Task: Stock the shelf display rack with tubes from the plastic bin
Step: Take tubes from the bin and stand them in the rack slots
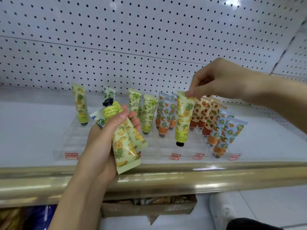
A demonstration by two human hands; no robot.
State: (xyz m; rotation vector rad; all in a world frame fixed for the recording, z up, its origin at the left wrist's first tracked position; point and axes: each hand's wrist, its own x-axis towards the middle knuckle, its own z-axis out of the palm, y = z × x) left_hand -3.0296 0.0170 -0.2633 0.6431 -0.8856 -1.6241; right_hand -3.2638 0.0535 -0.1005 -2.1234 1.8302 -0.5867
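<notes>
Pinching one pineapple tube (183, 117) by its crimp with right grip (221, 80), cap down over open slots in rack (69, 141) beside three strawberry tubes (204, 113); clutching three more tubes (123, 143) in left grip (103, 140) near shelf edge (216, 178)

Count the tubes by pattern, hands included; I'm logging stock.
Pineapple tubes: 4 (2 in left hand, 1 in right hand)
Green-fruit tubes: 2
Orange-on-blue tubes: about 5, overlapping
Strawberry tubes: 3
Partly hidden tubes, pattern unclear: 2
Total: about 16
</notes>
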